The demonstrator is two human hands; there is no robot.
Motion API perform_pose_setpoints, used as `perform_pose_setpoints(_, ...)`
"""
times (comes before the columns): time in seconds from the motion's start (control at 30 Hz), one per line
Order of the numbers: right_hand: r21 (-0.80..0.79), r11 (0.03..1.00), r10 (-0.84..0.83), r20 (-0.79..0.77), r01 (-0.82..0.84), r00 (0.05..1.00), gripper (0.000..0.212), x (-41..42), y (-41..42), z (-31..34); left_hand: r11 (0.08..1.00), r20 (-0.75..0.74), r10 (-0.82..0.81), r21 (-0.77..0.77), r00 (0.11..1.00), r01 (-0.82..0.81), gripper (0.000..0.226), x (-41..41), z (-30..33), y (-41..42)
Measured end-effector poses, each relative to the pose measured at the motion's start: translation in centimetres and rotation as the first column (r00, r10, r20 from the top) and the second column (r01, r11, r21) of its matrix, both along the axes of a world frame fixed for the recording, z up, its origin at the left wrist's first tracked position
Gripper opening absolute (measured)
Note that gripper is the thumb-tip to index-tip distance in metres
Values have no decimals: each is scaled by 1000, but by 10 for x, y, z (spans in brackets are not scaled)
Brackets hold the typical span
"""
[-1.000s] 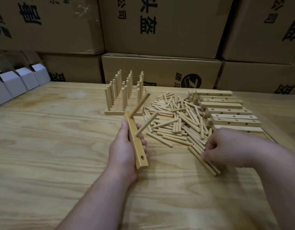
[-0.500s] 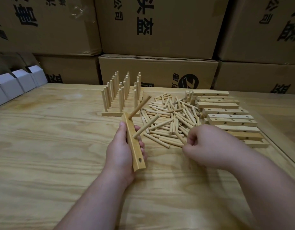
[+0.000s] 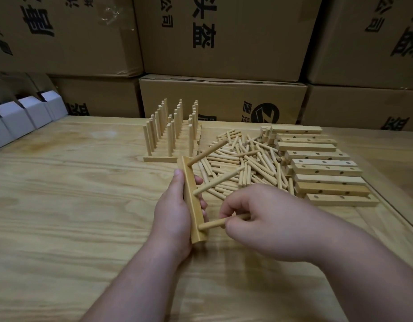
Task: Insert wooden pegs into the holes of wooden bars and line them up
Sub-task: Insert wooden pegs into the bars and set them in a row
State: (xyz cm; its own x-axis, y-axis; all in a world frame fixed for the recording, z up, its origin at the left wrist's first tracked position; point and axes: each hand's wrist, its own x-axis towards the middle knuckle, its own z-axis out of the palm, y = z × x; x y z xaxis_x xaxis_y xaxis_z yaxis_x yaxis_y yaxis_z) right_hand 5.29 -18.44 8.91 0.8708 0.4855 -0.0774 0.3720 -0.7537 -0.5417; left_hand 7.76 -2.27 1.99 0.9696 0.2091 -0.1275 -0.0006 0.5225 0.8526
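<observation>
Peg (image 3: 212,224) now at bar (image 3: 193,201), R hand (image 3: 259,219) moved in

Table (image 3: 61,205) — bare wood along the left edge and the whole near edge, open to a hand. Far middle: finished bars with upright pegs (image 3: 170,133). Right of them, loose peg heap (image 3: 242,163), then stacked bars (image 3: 321,168) by the right edge. Far edge — cardboard boxes (image 3: 224,101); far-left corner: white boxes (image 3: 26,115).

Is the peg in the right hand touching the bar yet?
Touching. The head view shows the peg, pinched by the right hand, with its tip meeting the bar that the left hand grips.
</observation>
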Motion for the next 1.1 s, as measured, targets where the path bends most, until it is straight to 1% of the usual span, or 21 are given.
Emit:
perform_pose_setpoints(0.2, -94, 996, 14, 92, -5, 996, 19, -4, 7, 1, 999, -2, 36, 8, 999, -36, 55, 0, 0, 0)
perform_pose_setpoints(0.3, -183, 983, 55, 210, -16, 976, 27, -10, 14, -2, 994, -7, 102, 38, 995, -102, 51, 0, -1, -1)
perform_pose_setpoints(0.4, -208, 978, 69, 301, -5, 951, 25, -15, 19, -5, 990, 4, 119, 78, 993, -119, 51, -1, -4, -3)
perform_pose_setpoints(0.47, -201, 979, 67, 272, -12, 960, 24, -15, 20, -4, 992, 1, 95, 81, 996, -94, 53, -2, -4, -4)
perform_pose_setpoints(0.53, -150, 989, 47, 184, -19, 982, 20, -12, 18, -4, 994, -14, 78, 81, 997, -76, 53, -2, -3, -2)
perform_pose_setpoints(0.6, -106, 994, 32, 141, -17, 990, 19, -11, 18, -4, 992, -16, 85, 94, 996, -83, 52, -2, -3, -2)
perform_pose_setpoints(0.67, -146, 989, 40, 185, -12, 982, 24, -13, 21, -7, 989, -5, 110, 99, 994, -109, 54, -2, -3, -3)
perform_pose_setpoints(0.73, -216, 976, 55, 275, 6, 960, 28, -18, 27, -10, 986, 0, 138, 93, 990, -137, 56, -3, -4, -5)
perform_pose_setpoints(0.8, -226, 974, 49, 327, 28, 944, 30, -20, 31, -10, 984, 3, 154, 86, 988, -154, 56, -4, -4, -6)
perform_pose_setpoints(0.83, -216, 976, 40, 320, 32, 947, 30, -19, 31, -10, 984, 5, 160, 78, 987, -159, 56, -4, -4, -6)
perform_pose_setpoints(0.93, -157, 987, 15, 210, 19, 978, 30, -12, 26, -7, 984, 12, 174, 37, 985, -175, 53, -3, -4, -4)
perform_pose_setpoints(1.0, -128, 992, 12, 168, 9, 986, 30, -9, 24, -5, 984, 14, 175, 37, 984, -175, 51, -3, -4, -4)
perform_pose_setpoints(1.1, -172, 985, 23, 210, 14, 978, 28, -11, 26, -7, 969, 15, 232, 85, 973, -232, 52, -2, -6, -8)
